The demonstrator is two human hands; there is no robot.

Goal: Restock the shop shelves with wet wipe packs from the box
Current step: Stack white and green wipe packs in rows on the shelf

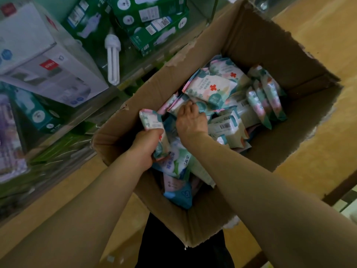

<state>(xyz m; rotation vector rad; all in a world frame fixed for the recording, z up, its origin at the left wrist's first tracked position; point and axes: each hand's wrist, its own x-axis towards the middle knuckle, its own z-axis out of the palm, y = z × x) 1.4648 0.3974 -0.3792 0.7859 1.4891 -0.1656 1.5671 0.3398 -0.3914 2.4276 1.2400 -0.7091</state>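
Yellow-brown floor surface (pixel 318 45) under an open cardboard box (pixel 260 41), flaps torn ragged along the rim. Wet wipe packs (pixel 228 122) lie loose inside the box, heaped unevenly: a white pack with a red cross (pixel 210 85) lies flat on top toward the far side, several packs stand on edge (pixel 264 101) against the right wall, and a blue pack (pixel 179 196) sits at the near end. Left hand (pixel 146 147) is inside the box at its left wall, fingers curled round a held pack (pixel 151 120), which stands raised above the heap; whether a second pack is in the same grip cannot be told. Right hand (pixel 191 122) is over the middle of the heap, back of hand up, fingers bent down and pinching a pack edge (pixel 180 105). Both forearms enter from the bottom of the view. Left of the box, shelving (pixel 108 102) carries a large white carton (pixel 48 70), green cartons (pixel 154 22) and a bare white tube bulb (pixel 113 57) lying just beside them.
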